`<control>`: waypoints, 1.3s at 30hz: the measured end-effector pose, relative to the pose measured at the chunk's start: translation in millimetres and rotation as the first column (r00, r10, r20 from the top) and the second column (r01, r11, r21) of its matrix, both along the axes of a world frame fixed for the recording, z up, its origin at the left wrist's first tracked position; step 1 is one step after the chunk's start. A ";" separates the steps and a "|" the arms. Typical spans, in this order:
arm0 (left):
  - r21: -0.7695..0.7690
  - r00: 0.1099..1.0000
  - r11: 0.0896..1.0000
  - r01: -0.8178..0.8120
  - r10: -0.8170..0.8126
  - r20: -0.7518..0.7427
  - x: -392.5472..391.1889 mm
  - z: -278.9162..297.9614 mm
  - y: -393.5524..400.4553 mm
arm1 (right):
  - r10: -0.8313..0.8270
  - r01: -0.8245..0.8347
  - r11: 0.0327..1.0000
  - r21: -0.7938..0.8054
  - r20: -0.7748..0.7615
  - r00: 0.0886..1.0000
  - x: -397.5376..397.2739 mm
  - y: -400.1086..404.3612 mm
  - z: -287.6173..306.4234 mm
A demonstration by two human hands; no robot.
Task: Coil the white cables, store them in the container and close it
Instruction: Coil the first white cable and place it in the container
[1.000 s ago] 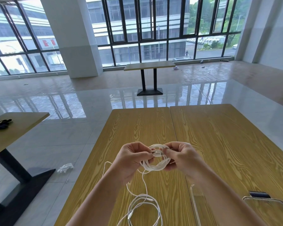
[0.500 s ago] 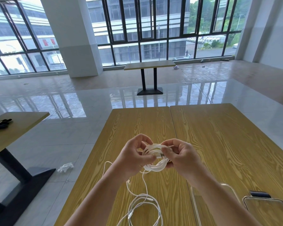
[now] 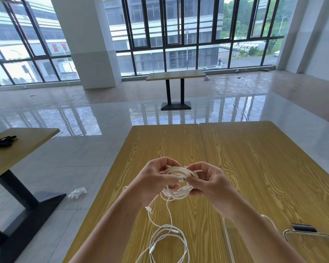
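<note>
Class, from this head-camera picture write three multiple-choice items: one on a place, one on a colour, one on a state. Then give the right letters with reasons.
1. Where does the loose white cable lie?
A. on the yellow wooden table, nearer the camera than the hands
B. on the tiled floor
C. inside the clear plastic container

2. What colour is the small object on the side table at left?
A. red
B. black
C. white

3. What is the state of the coiled white cable bundle?
A. lying flat on the table
B. held off the table by the left hand and right hand
C. stored under a lid

Answers: 1 A, its loops rest on the wood below the forearms. 2 B, it shows dark against the tabletop. 3 B, fingers of both hands curl round it.
</note>
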State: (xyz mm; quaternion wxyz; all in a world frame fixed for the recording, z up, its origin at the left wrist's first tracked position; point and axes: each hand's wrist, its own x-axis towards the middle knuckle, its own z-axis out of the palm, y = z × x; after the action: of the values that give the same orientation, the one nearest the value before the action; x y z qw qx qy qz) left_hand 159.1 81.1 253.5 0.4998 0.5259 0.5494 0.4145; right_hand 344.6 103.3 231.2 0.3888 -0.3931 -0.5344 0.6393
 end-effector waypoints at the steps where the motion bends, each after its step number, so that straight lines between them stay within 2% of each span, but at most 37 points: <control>1: -0.029 0.999 0.999 0.022 -0.021 0.046 -2.6 0.0 0.0 | 0.019 -0.019 1.000 -0.010 -0.001 1.000 1.3 0.7 0.4; 4: -0.092 0.994 0.994 0.064 -0.055 0.093 -6.4 -1.4 0.3 | 0.005 -0.005 1.000 0.010 0.082 0.997 1.7 2.6 -0.2; 8: -0.016 0.989 0.999 0.036 -0.038 -0.145 -4.7 -2.9 2.0 | -0.031 0.028 0.999 0.023 0.137 0.990 -2.7 1.3 -4.3; 10: 0.015 0.980 0.999 0.052 -0.048 -0.195 -3.2 -0.7 0.6 | -0.033 0.029 0.999 0.030 0.142 0.989 -3.1 -0.3 -4.8; 14: -0.069 0.986 0.985 0.158 -0.161 -0.042 -7.8 3.2 0.4 | 0.009 -0.018 0.998 0.059 0.150 0.989 -2.9 -2.7 -1.0; 16: -0.096 0.985 0.981 0.171 -0.174 -0.019 -9.1 3.3 1.2 | 0.031 -0.043 0.997 0.070 0.162 0.986 -3.9 -3.9 0.4; 18: -0.087 0.990 0.989 0.122 -0.128 -0.065 -8.4 2.1 2.3 | 0.032 -0.044 0.996 0.072 0.168 0.985 -5.4 -4.3 0.7; 19: -0.052 0.987 0.996 0.078 -0.085 -0.134 -7.7 0.6 2.6 | 0.020 -0.033 0.997 0.076 0.171 0.985 -5.7 -4.1 0.8; 22: 0.146 0.937 0.989 -0.029 0.077 -0.340 -4.3 -6.1 1.9 | -0.019 0.008 0.997 0.077 0.148 0.989 -5.4 -2.9 1.0; 24: 0.225 0.904 0.972 -0.061 0.149 -0.400 -0.5 -10.7 0.2 | -0.032 0.024 0.997 0.072 0.123 0.992 -5.8 -2.3 0.7; 27: 0.238 0.884 0.968 -0.083 0.181 -0.431 5.9 -13.6 -3.1 | -0.042 0.034 0.997 0.072 0.102 0.994 -6.2 -2.1 -0.8; 29: 0.231 0.916 0.965 -0.126 0.202 -0.345 7.0 -14.7 -4.0 | -0.047 0.040 0.997 0.072 0.090 0.995 -6.4 -1.5 -1.6; 30: 0.203 0.946 0.966 -0.159 0.208 -0.250 7.3 -15.3 -4.0 | -0.047 0.041 0.997 0.070 0.082 0.995 -6.6 -1.4 -1.6; 32: 0.091 0.979 0.975 -0.204 0.202 0.037 7.9 -17.2 -4.5 | -0.047 0.043 0.997 0.061 0.068 0.997 -8.1 -1.0 -2.3; 34: -0.038 0.915 0.981 -0.188 0.189 0.357 7.9 -17.0 -5.8 | -0.049 0.046 0.997 0.056 0.060 0.997 -9.6 -0.8 -2.8; 36: -0.132 0.789 0.985 -0.111 0.169 0.591 7.0 -15.4 -7.3 | -0.051 0.047 0.997 0.064 0.061 0.997 -9.7 -0.6 -2.9; 38: -0.162 0.701 0.985 -0.057 0.155 0.696 5.8 -13.9 -8.4 | -0.059 0.053 0.996 0.070 0.077 0.995 -8.9 0.2 -4.1; 39: -0.165 0.686 0.984 -0.065 0.164 0.709 5.8 -13.6 -7.7 | -0.059 0.054 0.996 0.064 0.080 0.995 -8.6 0.3 -4.9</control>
State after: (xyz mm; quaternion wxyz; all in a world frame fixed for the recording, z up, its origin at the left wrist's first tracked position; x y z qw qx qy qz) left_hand 164.8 73.4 239.9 0.6803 0.2535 0.3667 0.5817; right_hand 336.0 103.5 226.4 0.3964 -0.4216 -0.5582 0.5945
